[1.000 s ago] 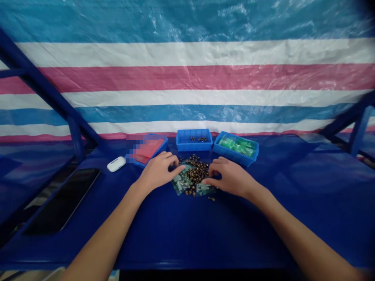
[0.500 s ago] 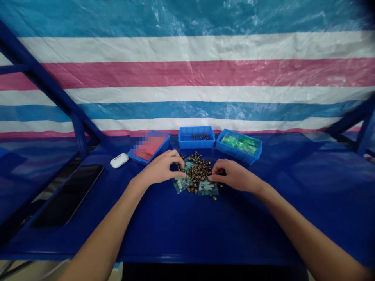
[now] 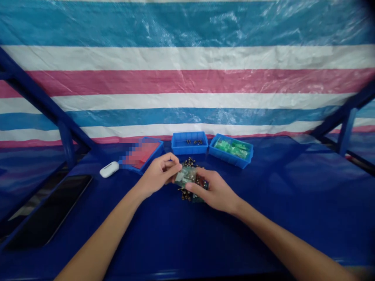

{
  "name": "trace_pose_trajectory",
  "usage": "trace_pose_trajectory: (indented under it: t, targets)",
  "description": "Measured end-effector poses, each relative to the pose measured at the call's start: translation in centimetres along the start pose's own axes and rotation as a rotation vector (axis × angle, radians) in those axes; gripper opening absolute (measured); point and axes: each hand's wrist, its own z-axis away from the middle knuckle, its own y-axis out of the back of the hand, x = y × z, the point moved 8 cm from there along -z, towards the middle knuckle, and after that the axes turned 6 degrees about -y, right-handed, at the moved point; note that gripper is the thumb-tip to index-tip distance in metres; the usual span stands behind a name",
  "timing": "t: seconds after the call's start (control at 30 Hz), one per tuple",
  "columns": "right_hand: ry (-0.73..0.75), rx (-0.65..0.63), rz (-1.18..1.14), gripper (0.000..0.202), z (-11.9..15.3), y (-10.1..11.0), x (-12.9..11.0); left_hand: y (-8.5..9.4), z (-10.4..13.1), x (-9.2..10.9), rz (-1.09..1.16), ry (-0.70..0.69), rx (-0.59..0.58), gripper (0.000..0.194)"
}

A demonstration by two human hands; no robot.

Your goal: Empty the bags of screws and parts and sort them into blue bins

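A small clear greenish plastic bag [image 3: 185, 176] with pale pieces inside is held up over the pile, between both hands. My left hand [image 3: 158, 174] pinches its left edge between thumb and fingers. On its right side, my right hand [image 3: 218, 191] grips the same bag, thumb in front and fingers partly hidden behind. Beneath lies a heap of small brass-coloured, screw-like metal parts [image 3: 186, 194], largely covered by the hands and bag. Another plastic bag [image 3: 198, 198] shows in part below my right thumb.
Behind the heap stand a blue bin [image 3: 190, 149] with a few metal parts, a blue bin [image 3: 230, 158] of green-looking bags and a tilted blue bin [image 3: 152, 157] with red sheets. At left lie a white case [image 3: 109, 169] and a black phone [image 3: 49, 210] on the blue table [image 3: 187, 242].
Both hands have come together, and a plastic bag from the heap is now lifted between them. My right hand moved left. The whole view has shifted slightly.
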Motion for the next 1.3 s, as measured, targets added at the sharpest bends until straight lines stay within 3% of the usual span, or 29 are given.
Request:
trace_pose_trajectory:
  t: [0.2,0.5,0.6,0.73,0.8,0.87,1.0,1.17,1.3]
  targets:
    - [-0.054,0.124,-0.006,0.021,-0.2,1.4,1.5,-1.7,0.0,-0.6,-0.005,-0.011,-0.072,0.027]
    - [-0.060,0.118,-0.227,0.018,-0.7,1.4,2.5,-1.7,-0.1,-1.0,-0.247,-0.067,0.003,0.024]
    - [-0.004,0.288,-0.142,0.016,-0.8,4.9,2.8,-1.4,0.0,0.2,-0.379,-0.175,0.081,0.024]
    - [0.013,0.863,0.147,0.022,0.9,13.5,4.2,-0.1,0.5,1.5,-0.702,-0.325,0.241,0.032]
    - [-0.022,0.999,0.278,0.029,1.1,16.4,5.2,0.1,0.7,1.8,-0.930,-0.407,0.269,0.033]
    - [-0.061,0.958,0.384,0.025,0.2,17.9,6.0,-0.2,0.9,1.8,-1.166,-0.499,0.246,0.036]
    - [-0.099,0.688,0.580,0.019,-2.9,18.7,6.5,-0.3,1.0,1.7,-1.439,-0.589,0.241,0.040]
    - [-0.184,0.368,0.673,0.023,-5.8,18.3,7.2,0.2,1.0,2.0,-1.435,-0.548,0.292,0.038]
    - [-0.207,0.271,0.667,0.020,-7.1,17.5,7.6,0.2,1.0,1.9,-1.376,-0.507,0.292,0.034]
